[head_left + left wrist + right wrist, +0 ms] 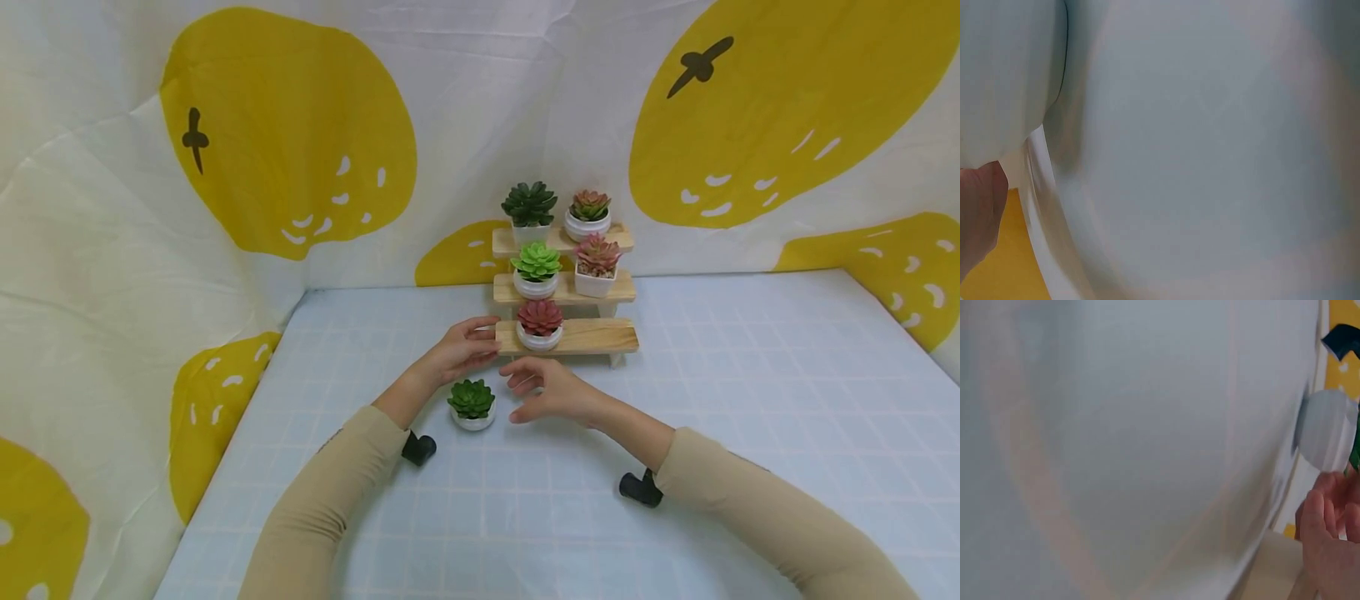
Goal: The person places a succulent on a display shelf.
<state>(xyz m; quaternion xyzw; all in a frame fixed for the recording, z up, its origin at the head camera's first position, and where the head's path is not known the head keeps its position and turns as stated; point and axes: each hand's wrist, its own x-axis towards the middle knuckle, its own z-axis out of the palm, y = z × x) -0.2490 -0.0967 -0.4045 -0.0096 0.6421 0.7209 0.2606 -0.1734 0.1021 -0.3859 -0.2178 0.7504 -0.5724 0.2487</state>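
Beige sleeves reach in over the blue-checked table in the head view. Left hand, fingers relaxed and holding nothing, touches the bottom step of the wooden stand beside a red succulent. Right hand hovers loosely uncurled, empty, just right of the green succulent pot standing on the table. Left wrist view shows only blurred cloth and a fingertip. Right wrist view catches fingers near a white pot.

Both arms reach forward, left hand and right hand loosely open
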